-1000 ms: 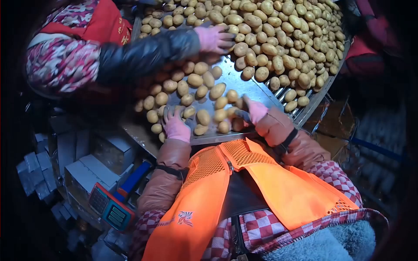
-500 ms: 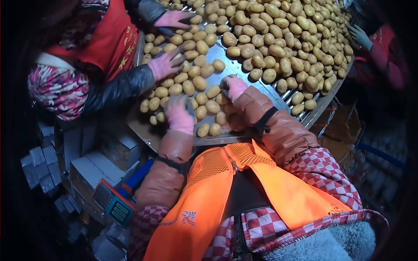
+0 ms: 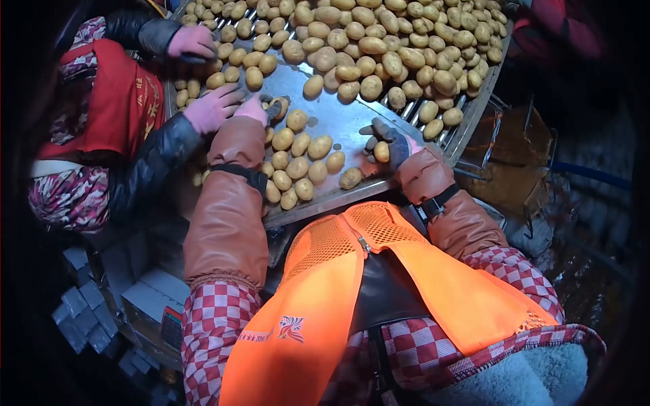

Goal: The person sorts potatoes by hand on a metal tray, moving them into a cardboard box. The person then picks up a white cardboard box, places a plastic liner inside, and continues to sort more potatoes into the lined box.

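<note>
Left hand (image 3: 259, 110) now reaching farther across the metal table (image 3: 338, 114), meeting a potato (image 3: 279, 107) beside a co-worker's hand (image 3: 214, 109), right hand (image 3: 398, 143) now spreading farther right, a small potato (image 3: 382, 152) showing against it, left sleeve (image 3: 227, 230) partly hiding the red-edged display (image 3: 172, 329)

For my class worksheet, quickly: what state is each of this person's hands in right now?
Left hand: at a potato; grip cannot be told.
Right hand: fingers partly curled, small potato against them; firm grip cannot be told.
</note>
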`<state>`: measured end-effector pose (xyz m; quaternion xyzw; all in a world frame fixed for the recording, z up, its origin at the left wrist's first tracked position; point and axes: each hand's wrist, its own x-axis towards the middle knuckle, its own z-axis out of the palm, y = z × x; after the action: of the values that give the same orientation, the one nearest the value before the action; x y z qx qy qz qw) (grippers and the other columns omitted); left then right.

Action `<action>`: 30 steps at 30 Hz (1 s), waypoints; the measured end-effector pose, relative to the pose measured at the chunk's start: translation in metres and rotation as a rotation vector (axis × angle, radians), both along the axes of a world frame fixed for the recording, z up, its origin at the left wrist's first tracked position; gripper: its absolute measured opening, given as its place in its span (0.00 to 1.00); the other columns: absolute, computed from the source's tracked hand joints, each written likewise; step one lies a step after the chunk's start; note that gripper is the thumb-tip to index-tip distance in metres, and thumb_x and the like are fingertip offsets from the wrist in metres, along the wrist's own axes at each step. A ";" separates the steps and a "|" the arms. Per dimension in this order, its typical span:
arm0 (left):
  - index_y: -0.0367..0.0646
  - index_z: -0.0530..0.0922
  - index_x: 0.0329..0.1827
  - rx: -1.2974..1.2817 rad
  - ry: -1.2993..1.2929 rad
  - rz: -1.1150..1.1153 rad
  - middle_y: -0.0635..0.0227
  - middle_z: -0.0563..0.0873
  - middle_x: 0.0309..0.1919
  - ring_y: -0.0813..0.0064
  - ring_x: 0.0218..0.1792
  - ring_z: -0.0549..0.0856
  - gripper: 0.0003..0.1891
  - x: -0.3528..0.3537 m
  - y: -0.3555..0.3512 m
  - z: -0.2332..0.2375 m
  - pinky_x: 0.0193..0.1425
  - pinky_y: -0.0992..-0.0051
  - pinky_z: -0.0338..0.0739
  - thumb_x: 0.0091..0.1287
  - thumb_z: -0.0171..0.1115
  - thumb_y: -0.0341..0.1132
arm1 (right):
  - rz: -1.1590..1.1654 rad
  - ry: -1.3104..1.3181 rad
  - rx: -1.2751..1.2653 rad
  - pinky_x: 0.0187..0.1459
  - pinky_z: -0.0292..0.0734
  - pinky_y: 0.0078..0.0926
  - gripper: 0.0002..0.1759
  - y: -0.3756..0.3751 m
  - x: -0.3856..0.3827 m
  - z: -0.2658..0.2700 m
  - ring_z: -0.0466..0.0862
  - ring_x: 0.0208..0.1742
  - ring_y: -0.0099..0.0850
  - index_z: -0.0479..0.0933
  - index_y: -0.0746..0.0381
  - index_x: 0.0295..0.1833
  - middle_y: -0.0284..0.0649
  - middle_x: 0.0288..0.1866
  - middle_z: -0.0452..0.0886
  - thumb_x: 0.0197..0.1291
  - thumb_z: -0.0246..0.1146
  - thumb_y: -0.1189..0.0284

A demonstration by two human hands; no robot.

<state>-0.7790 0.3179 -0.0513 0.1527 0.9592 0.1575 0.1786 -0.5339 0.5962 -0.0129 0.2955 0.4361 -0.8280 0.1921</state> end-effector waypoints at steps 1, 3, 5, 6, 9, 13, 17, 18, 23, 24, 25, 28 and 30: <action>0.51 0.81 0.57 0.088 0.051 0.025 0.52 0.87 0.50 0.51 0.53 0.86 0.19 0.009 0.000 0.005 0.59 0.59 0.79 0.68 0.64 0.49 | 0.035 0.014 0.026 0.48 0.84 0.39 0.28 -0.001 0.003 0.001 0.83 0.49 0.35 0.76 0.59 0.65 0.43 0.52 0.81 0.70 0.61 0.50; 0.51 0.81 0.57 0.260 0.141 0.069 0.51 0.88 0.49 0.50 0.53 0.86 0.20 0.040 0.004 0.016 0.58 0.59 0.78 0.67 0.66 0.50 | 0.384 0.431 0.349 0.52 0.82 0.41 0.33 0.006 0.009 -0.010 0.80 0.56 0.38 0.64 0.57 0.75 0.46 0.62 0.76 0.70 0.63 0.57; 0.49 0.81 0.60 0.410 0.184 -0.003 0.51 0.88 0.48 0.60 0.50 0.87 0.19 0.071 0.022 0.010 0.57 0.67 0.78 0.69 0.66 0.46 | 0.048 0.188 -0.240 0.55 0.81 0.40 0.37 -0.015 0.007 0.000 0.79 0.57 0.37 0.58 0.55 0.79 0.47 0.65 0.74 0.69 0.63 0.60; 0.50 0.80 0.62 0.450 0.024 -0.069 0.52 0.88 0.47 0.58 0.50 0.87 0.21 0.095 0.037 0.025 0.57 0.66 0.79 0.69 0.66 0.47 | 0.045 0.254 -0.240 0.55 0.81 0.38 0.39 -0.019 0.004 -0.009 0.79 0.57 0.36 0.55 0.52 0.80 0.47 0.68 0.72 0.69 0.64 0.60; 0.54 0.79 0.66 0.384 0.021 -0.124 0.53 0.86 0.52 0.53 0.57 0.83 0.24 0.110 0.045 0.048 0.63 0.62 0.75 0.69 0.63 0.51 | 0.009 0.262 -0.310 0.55 0.80 0.36 0.40 -0.028 -0.005 -0.010 0.79 0.56 0.34 0.55 0.50 0.80 0.47 0.71 0.70 0.68 0.64 0.58; 0.63 0.74 0.70 -0.134 0.618 -0.482 0.56 0.80 0.63 0.52 0.68 0.75 0.24 0.135 -0.014 0.001 0.67 0.57 0.72 0.70 0.58 0.50 | -0.120 0.202 -0.209 0.42 0.81 0.32 0.37 0.003 0.031 0.003 0.81 0.47 0.32 0.61 0.51 0.77 0.45 0.64 0.77 0.66 0.64 0.56; 0.62 0.79 0.66 -0.218 0.663 -0.034 0.60 0.76 0.68 0.52 0.68 0.73 0.24 0.150 -0.051 -0.017 0.67 0.54 0.71 0.65 0.62 0.42 | -0.271 0.206 -0.199 0.43 0.82 0.32 0.38 0.061 0.135 0.014 0.82 0.47 0.33 0.64 0.56 0.75 0.45 0.59 0.81 0.62 0.68 0.60; 0.62 0.79 0.65 -0.238 0.714 0.049 0.59 0.76 0.68 0.51 0.65 0.76 0.24 0.158 -0.043 -0.006 0.65 0.54 0.72 0.63 0.63 0.40 | -0.290 0.153 -0.118 0.45 0.81 0.31 0.37 0.076 0.164 0.016 0.82 0.48 0.33 0.65 0.57 0.75 0.45 0.60 0.81 0.62 0.68 0.61; 0.58 0.80 0.60 0.185 0.112 -0.626 0.57 0.78 0.61 0.51 0.49 0.85 0.26 0.202 0.037 0.026 0.53 0.58 0.81 0.56 0.64 0.27 | -0.279 -0.258 0.664 0.50 0.78 0.25 0.33 0.161 0.303 -0.054 0.82 0.51 0.30 0.68 0.59 0.72 0.43 0.60 0.80 0.63 0.67 0.65; 0.60 0.78 0.63 0.037 0.021 -0.665 0.54 0.75 0.67 0.48 0.54 0.84 0.30 0.203 0.051 0.029 0.58 0.59 0.79 0.55 0.65 0.27 | -0.233 -0.337 0.866 0.52 0.77 0.24 0.32 0.170 0.321 -0.069 0.82 0.52 0.30 0.69 0.59 0.72 0.42 0.60 0.80 0.64 0.67 0.66; 0.60 0.78 0.63 -0.020 -0.009 -0.674 0.54 0.75 0.67 0.49 0.54 0.84 0.29 0.201 0.062 0.025 0.58 0.59 0.79 0.56 0.65 0.28 | -0.194 -0.411 1.045 0.53 0.77 0.23 0.31 0.175 0.332 -0.081 0.82 0.53 0.29 0.70 0.60 0.71 0.42 0.60 0.80 0.64 0.67 0.67; 0.58 0.78 0.62 -0.100 -0.123 -0.630 0.54 0.79 0.60 0.50 0.55 0.83 0.23 0.180 0.080 0.016 0.60 0.59 0.78 0.62 0.66 0.35 | -0.372 -0.026 1.080 0.56 0.75 0.19 0.28 0.170 0.296 -0.110 0.82 0.55 0.28 0.72 0.61 0.70 0.40 0.61 0.80 0.65 0.67 0.69; 0.57 0.76 0.64 0.151 -0.094 -0.407 0.53 0.81 0.58 0.50 0.55 0.83 0.25 0.187 0.082 0.021 0.60 0.59 0.78 0.62 0.67 0.37 | -0.223 0.024 0.577 0.55 0.77 0.24 0.30 0.115 0.206 -0.031 0.82 0.56 0.27 0.67 0.62 0.73 0.36 0.61 0.80 0.69 0.64 0.68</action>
<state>-0.5924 0.4001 -0.0299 0.3484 0.8847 0.1968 0.2394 -0.3279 0.7109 -0.0442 0.3740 0.6204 -0.6893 0.0033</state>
